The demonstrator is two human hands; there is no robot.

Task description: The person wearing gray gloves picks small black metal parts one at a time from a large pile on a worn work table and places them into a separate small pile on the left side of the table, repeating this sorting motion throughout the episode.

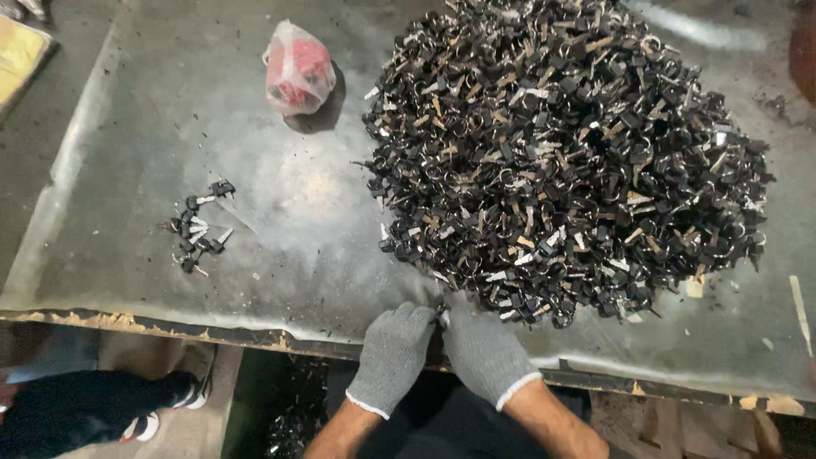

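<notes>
While your gloved left hand (393,353) and right hand (483,348) met at the table (153,110) edge, their fingertips pinched one small key piece (441,310) together. Beside them lay the large key heap (565,153); well apart, a small key cluster (200,225) and red bag (298,68).

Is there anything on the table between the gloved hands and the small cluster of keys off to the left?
Nothing visible. Both gloved hands, left hand and right hand, meet at the near edge of the metal table, pinching a small dark piece. The sheet between them and the small key cluster shows only specks; the big key pile and red bag lie elsewhere.
</notes>
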